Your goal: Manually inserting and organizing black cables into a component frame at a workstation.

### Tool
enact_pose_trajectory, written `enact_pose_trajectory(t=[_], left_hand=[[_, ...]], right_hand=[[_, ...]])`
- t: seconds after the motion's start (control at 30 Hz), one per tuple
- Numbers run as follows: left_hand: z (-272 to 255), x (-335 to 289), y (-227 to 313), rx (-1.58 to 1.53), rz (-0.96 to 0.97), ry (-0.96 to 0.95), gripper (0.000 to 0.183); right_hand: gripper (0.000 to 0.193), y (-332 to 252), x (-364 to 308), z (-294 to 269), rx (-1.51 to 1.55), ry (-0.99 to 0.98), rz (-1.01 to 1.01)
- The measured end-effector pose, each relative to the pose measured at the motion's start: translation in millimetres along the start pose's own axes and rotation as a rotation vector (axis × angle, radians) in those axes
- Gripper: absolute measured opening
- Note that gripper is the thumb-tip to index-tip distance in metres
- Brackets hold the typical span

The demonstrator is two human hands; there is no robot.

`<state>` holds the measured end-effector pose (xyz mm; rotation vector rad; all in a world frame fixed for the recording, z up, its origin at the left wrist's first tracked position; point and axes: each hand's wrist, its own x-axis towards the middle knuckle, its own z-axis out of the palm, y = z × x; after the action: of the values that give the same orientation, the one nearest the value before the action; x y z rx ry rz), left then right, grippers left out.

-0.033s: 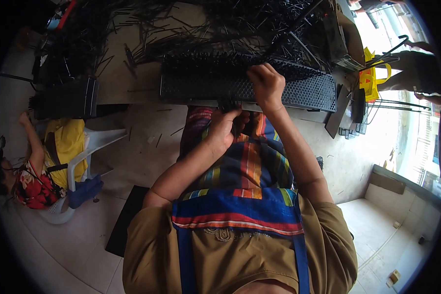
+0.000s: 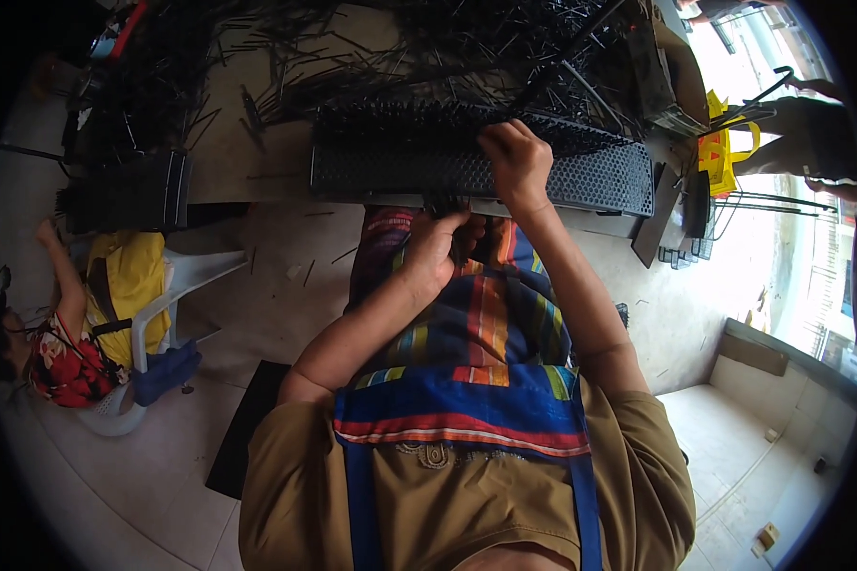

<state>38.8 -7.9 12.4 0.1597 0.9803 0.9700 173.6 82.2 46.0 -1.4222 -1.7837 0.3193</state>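
A long black perforated panel point(image 2: 400, 174) lies along the table's near edge, its small holes in a honeycomb pattern. Dense black bristle-like pieces point(image 2: 390, 128) stand along its far part. My right hand point(image 2: 522, 164) is closed in a pinch over the panel, right of its middle; what its fingertips hold is too small or hidden to name. Just below the panel's near edge, above my lap, my left hand point(image 2: 432, 246) is closed round some thin black pieces point(image 2: 440, 204), whose ends poke up past the fingers. Its fingertips are partly in shadow.
Loose black sticks point(image 2: 300, 67) are strewn over the table beyond the panel. A cardboard box point(image 2: 681, 81) and a yellow bag point(image 2: 721, 157) are at the right. At left, a person in a red floral top point(image 2: 67, 362) sits on a white plastic chair point(image 2: 186, 271) by another black panel point(image 2: 143, 195).
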Motion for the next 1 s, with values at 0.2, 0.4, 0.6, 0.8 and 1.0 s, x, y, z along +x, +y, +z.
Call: enact_pose_trajectory(t=[0.2, 0.4, 0.6, 0.8, 1.0], left_hand=[[-0.3, 3.0, 1.7, -0.042, -0.054, 0.009, 0.011], [9.5, -4.7, 14.0, -0.131, -0.081, -0.103, 0.008], [-5.2, 3.0, 2.6, -0.059, -0.11, 0.031, 0.016], [-4.3, -2.4, -2.1, 0.034, -0.066, 0.03, 0.017], [-6.8, -3.0, 1.9, 0.018, -0.107, 0.024, 0.015]], right_hand=[[0.011, -8.9, 6.5, -5.1, -0.245, -0.133, -0.068], [0.012, -8.9, -26.2, -15.3, 0.445, -0.389, 0.354], [0.015, -8.7, -21.7, -15.5, 0.583, 0.096, 0.476], [0.014, -2.5, -6.8, -9.1, 0.208, 0.186, 0.121], [0.013, -4.0, 0.1, -9.7, 0.032, 0.189, -0.105]])
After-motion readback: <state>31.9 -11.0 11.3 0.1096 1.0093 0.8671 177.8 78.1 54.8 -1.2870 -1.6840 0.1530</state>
